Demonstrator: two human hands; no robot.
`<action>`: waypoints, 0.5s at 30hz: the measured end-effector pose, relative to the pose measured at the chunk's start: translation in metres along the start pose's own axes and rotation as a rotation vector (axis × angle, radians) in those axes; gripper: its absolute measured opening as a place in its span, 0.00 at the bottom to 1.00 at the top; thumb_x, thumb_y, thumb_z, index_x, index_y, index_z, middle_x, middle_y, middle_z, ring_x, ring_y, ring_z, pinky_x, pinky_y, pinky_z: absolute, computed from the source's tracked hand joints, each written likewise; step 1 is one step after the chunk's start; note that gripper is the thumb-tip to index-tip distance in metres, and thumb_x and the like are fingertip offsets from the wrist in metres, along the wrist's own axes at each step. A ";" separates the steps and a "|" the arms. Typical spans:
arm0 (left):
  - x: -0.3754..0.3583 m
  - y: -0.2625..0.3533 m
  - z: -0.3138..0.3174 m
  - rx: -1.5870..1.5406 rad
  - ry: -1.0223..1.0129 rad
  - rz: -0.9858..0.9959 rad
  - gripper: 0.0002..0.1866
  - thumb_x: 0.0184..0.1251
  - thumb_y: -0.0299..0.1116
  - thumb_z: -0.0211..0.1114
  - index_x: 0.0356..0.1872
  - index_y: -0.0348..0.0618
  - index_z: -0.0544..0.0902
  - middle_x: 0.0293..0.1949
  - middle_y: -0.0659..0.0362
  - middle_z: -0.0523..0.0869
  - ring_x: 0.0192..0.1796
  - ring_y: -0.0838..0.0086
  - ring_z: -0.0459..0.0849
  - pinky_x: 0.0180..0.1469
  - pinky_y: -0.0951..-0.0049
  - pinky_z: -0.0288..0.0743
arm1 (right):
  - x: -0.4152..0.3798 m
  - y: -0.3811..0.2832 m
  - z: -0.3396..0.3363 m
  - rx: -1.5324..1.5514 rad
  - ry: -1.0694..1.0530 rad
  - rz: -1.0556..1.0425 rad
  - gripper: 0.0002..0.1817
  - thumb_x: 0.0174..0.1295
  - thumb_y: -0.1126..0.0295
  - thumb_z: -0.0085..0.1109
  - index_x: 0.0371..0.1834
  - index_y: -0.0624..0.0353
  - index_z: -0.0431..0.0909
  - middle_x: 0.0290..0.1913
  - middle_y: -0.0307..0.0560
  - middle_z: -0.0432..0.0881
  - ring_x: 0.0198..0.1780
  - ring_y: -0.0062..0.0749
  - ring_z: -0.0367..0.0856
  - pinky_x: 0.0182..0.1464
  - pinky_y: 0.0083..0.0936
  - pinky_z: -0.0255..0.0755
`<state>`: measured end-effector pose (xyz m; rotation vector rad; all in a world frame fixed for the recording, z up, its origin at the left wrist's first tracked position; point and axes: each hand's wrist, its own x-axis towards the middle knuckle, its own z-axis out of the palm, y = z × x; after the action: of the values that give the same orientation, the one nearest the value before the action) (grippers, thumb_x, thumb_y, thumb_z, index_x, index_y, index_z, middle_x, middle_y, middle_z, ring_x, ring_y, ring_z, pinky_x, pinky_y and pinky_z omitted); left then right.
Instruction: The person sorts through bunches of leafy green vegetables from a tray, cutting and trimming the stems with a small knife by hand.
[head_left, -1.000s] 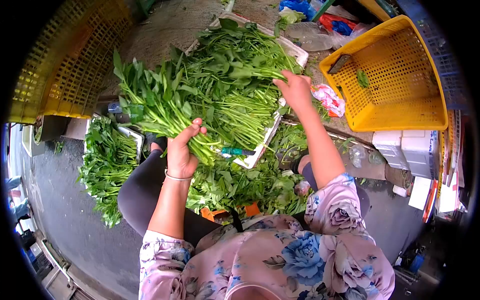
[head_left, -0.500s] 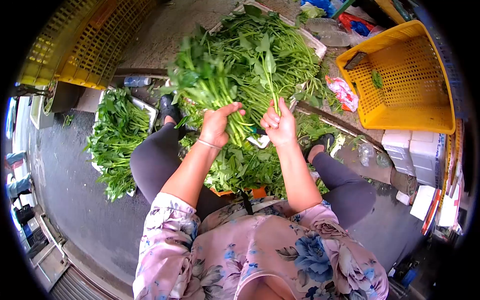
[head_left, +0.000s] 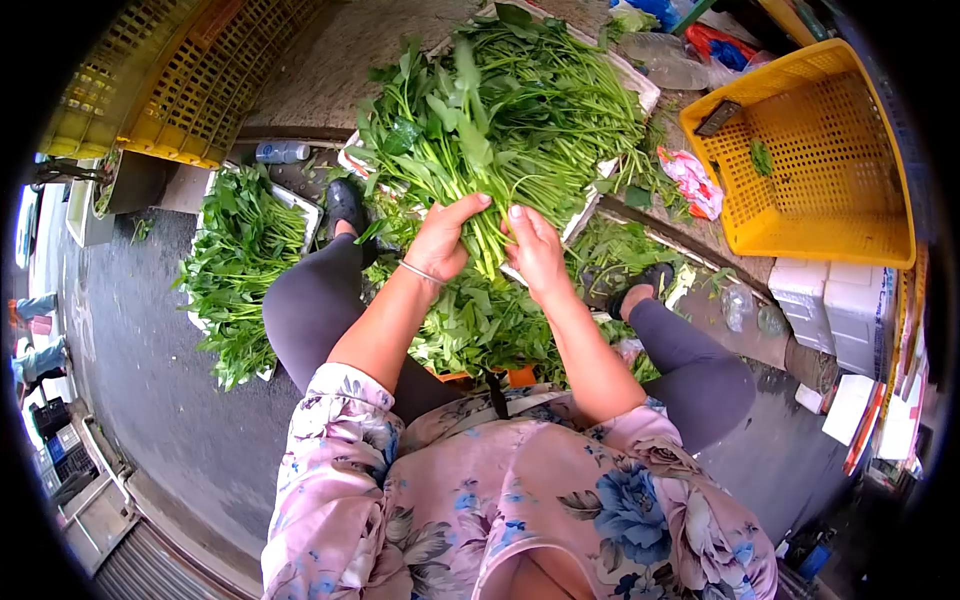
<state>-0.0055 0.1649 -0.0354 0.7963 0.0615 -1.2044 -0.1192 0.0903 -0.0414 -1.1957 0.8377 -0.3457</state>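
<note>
My left hand (head_left: 443, 242) is closed around the lower stems of a bunch of water spinach (head_left: 418, 165), its leaves pointing up and away from me. Right beside it, my right hand (head_left: 537, 256) pinches a water spinach stem against the near side of the bunch; exactly which stems its fingers grip is partly hidden. Just beyond both hands, a large heap of water spinach (head_left: 575, 115) lies on a white tray (head_left: 640, 90). Loose leaves and cuttings (head_left: 485, 335) are piled below my hands, between my legs.
At my left, more greens (head_left: 235, 265) lie on another white tray (head_left: 308, 215), near a plastic bottle (head_left: 282, 152). Yellow crates (head_left: 225, 75) stand at upper left. A tilted yellow crate (head_left: 810, 160) is at right, above white foam boxes (head_left: 855, 310).
My right hand has moved left with its stem, bringing it against the bunch in my left hand. The bunch, blurred before, is steadier now.
</note>
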 end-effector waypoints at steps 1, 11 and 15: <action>0.001 -0.001 -0.001 0.002 -0.003 -0.003 0.08 0.53 0.26 0.64 0.35 0.36 0.79 0.31 0.57 0.82 0.30 0.74 0.81 0.34 0.74 0.76 | 0.000 0.001 -0.001 0.002 0.004 -0.002 0.21 0.63 0.51 0.44 0.34 0.61 0.72 0.27 0.37 0.72 0.20 0.16 0.64 0.23 0.15 0.61; 0.005 -0.003 -0.003 0.249 0.047 0.081 0.10 0.55 0.23 0.62 0.40 0.35 0.78 0.36 0.57 0.82 0.38 0.73 0.80 0.44 0.72 0.74 | 0.020 0.012 -0.012 -0.742 0.131 -0.178 0.40 0.56 0.33 0.33 0.41 0.63 0.75 0.29 0.50 0.80 0.34 0.45 0.78 0.39 0.36 0.69; 0.008 -0.010 -0.002 0.357 0.069 0.105 0.14 0.50 0.18 0.63 0.40 0.36 0.77 0.36 0.58 0.82 0.37 0.74 0.80 0.41 0.76 0.74 | 0.024 -0.012 0.010 -0.023 0.128 -0.182 0.14 0.54 0.64 0.62 0.36 0.64 0.78 0.26 0.39 0.79 0.27 0.18 0.73 0.30 0.17 0.67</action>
<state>-0.0101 0.1587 -0.0455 1.1392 -0.1415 -1.1017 -0.0940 0.0770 -0.0382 -1.2847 0.8465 -0.5676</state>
